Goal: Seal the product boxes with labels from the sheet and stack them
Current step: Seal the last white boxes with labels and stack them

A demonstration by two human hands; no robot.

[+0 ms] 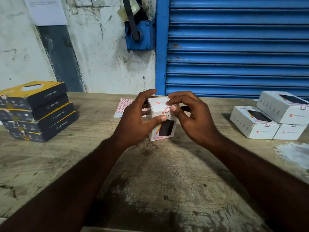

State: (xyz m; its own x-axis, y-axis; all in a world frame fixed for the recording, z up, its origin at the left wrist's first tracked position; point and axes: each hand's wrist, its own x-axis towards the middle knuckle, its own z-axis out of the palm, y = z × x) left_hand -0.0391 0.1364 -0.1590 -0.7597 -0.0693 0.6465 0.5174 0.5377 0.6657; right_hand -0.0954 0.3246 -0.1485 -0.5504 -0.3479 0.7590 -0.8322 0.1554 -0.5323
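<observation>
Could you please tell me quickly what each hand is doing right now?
Left hand: grips the white box.
Right hand: pinches the same box's top edge.

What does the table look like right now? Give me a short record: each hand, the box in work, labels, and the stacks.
left hand: grips the white box from its left, thumb on the front
right hand: fingers on the box top, thumb pressing a red-edged label at the top front edge
label sheet: flat on the table behind the hands, partly hidden
right stack: three white boxes, one on two
left stack: four dark and yellow boxes
</observation>
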